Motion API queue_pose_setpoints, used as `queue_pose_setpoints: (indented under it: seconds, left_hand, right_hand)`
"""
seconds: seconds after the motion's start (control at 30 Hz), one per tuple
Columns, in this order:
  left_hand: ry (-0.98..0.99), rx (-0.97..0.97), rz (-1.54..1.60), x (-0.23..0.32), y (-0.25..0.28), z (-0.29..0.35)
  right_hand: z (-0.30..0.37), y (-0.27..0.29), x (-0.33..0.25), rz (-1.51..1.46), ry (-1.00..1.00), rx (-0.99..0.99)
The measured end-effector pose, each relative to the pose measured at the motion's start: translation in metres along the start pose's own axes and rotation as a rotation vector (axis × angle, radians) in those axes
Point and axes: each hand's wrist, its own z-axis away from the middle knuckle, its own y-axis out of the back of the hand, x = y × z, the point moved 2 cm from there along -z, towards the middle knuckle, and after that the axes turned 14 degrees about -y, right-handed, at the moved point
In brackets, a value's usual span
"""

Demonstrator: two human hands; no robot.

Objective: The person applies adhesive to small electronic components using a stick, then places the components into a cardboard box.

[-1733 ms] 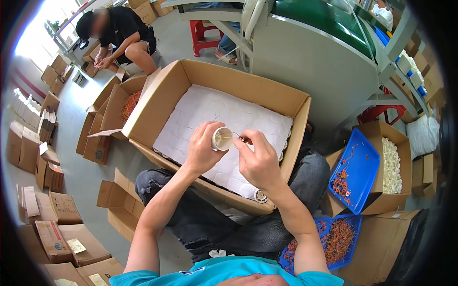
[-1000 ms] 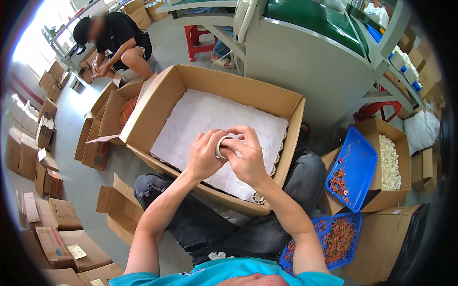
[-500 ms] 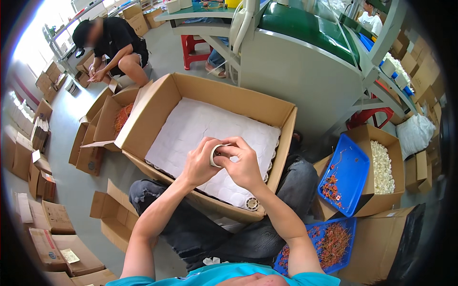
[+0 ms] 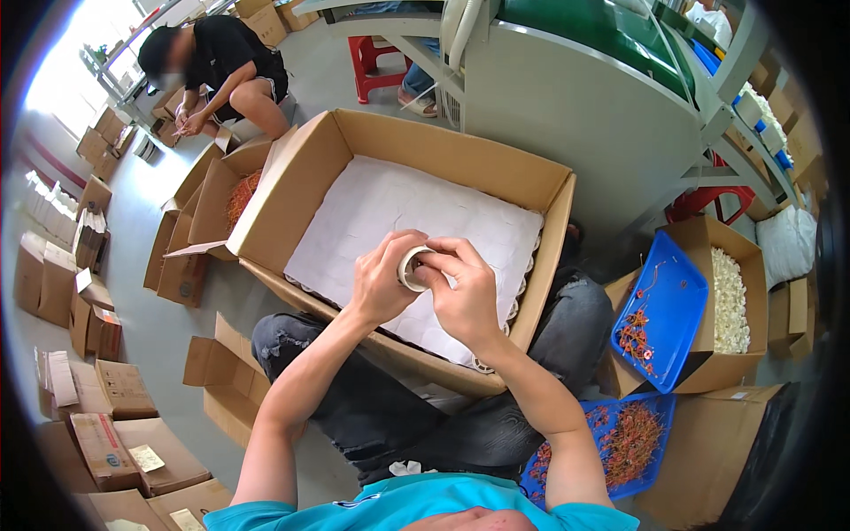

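A round white ring-shaped part (image 4: 406,271) is held above the open carton, its hollow side turned toward my right hand. My left hand (image 4: 381,281) wraps around its outer side, fingers closed. With thumb and fingers bent into the opening, my right hand (image 4: 465,292) grips at the part; what its fingertips touch inside is hidden. Below both hands, a white sheet (image 4: 390,199) covers the contents of the big cardboard carton (image 4: 447,142). Edges of round parts show along the sheet's right side.
Right of my knee lies a blue tray (image 4: 680,305) with red wired pieces, against a carton of small white parts (image 4: 730,305). A second blue tray (image 4: 660,416) holds more wired pieces. A person (image 4: 221,75) squats at far left. A grey machine (image 4: 575,115) stands behind the carton.
The view has shifted, so the carton and trays sit farther right in the picture. Both hands still hold the white part, with the right fingers slightly moved at its opening.
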Motion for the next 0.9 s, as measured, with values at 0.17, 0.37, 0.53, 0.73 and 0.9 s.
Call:
queue_pose_setpoints:
  seconds: [0.17, 0.37, 0.53, 0.73, 0.9]
  left_hand:
    - [0.054, -0.049, 0.006, 0.004, 0.001, -0.004]
    - [0.108, -0.098, -0.001, -0.002, -0.002, 0.008]
    - [0.123, -0.138, -0.031, 0.002, -0.001, 0.006]
    - [0.173, -0.175, 0.046, 0.000, 0.001, 0.005]
    - [0.258, -0.244, 0.159, 0.001, 0.002, 0.004]
  right_hand:
    - [0.000, 0.000, 0.003, -0.007, 0.015, -0.003]
    - [0.000, 0.000, 0.000, 0.061, 0.068, -0.015]
    - [-0.003, 0.002, 0.003, -0.035, -0.035, -0.106]
    - [-0.008, 0.000, 0.012, -0.074, -0.044, -0.139]
    - [-0.008, 0.003, 0.015, -0.007, -0.006, -0.176]
